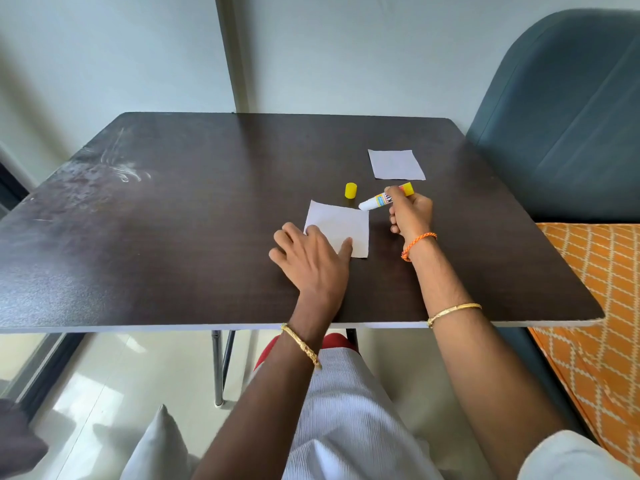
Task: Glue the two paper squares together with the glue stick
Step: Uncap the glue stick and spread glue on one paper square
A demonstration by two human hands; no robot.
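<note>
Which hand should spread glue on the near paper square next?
Right: the right hand holds the uncapped glue stick, tip at the near paper square; the left hand pins it.

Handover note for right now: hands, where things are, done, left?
Left hand: flat, fingers pressing the near square onto the table.
Right hand: grips the glue stick, uncapped, tip at the near square's far right corner.
Cap: upright, just beyond the near square.
Far square: lies apart, untouched.
Done: cap off, paper held.
Left: spread glue (none visible yet), lay the far square on top, press.
</note>
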